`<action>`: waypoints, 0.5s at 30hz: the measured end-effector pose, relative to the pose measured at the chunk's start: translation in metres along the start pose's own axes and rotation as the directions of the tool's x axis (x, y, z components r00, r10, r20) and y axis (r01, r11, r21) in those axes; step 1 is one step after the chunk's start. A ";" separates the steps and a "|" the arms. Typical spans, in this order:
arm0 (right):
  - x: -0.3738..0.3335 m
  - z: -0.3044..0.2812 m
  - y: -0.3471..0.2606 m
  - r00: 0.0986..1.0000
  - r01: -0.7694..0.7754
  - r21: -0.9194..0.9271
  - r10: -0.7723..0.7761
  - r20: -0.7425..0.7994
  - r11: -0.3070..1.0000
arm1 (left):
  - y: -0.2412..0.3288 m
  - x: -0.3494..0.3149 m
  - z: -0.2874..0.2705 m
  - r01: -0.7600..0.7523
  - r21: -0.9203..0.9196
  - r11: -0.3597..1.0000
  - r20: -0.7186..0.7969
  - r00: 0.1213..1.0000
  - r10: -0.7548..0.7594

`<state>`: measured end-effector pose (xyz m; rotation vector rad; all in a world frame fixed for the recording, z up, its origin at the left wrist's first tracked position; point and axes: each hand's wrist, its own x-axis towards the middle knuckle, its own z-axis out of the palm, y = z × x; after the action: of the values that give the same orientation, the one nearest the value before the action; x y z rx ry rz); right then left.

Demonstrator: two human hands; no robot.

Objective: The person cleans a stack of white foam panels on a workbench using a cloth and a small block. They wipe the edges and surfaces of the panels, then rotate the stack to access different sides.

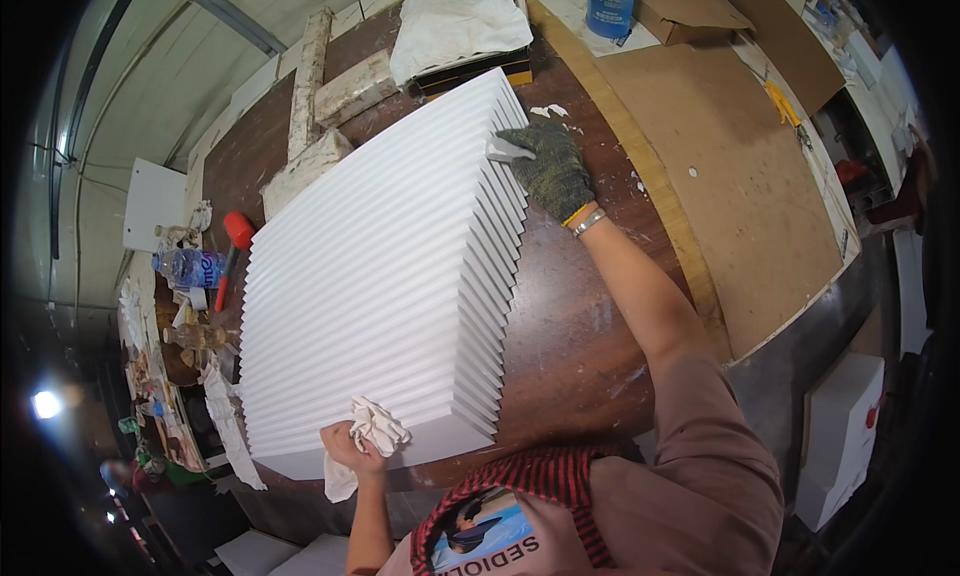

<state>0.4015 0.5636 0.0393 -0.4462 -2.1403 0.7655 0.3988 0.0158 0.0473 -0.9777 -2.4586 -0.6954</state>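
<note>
A large white panel (360, 276) with a ridged, corrugated face lies on the dark brown table (590, 326). At its near edge my bare left hand (352, 448) is closed round a crumpled white cloth (378, 426). Part of that cloth hangs below the hand. My right hand (550, 166), in a dark grey-green knit glove, reaches to the far right edge of the panel. Its fingers are closed on a small white piece (508, 150), perhaps cloth, which touches the stepped side of the ridges.
Left of the panel lie a red-headed mallet (238, 231) and a plastic bottle (190, 268). Behind it are a folded white cloth (460, 26) on a dark box and plaster-stained bars (355, 88). A blue bottle (611, 4) and brown board (710, 146) are to the right.
</note>
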 end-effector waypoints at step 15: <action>0.012 0.001 0.009 0.982 0.091 -0.021 -0.093 -0.163 0.996 | -0.005 -0.003 0.000 -0.003 -0.002 1.000 0.008 1.000 0.003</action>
<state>0.3943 0.5764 0.0401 -0.3998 -1.9991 0.6406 0.3973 0.0115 0.0444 -0.9862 -2.4634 -0.6948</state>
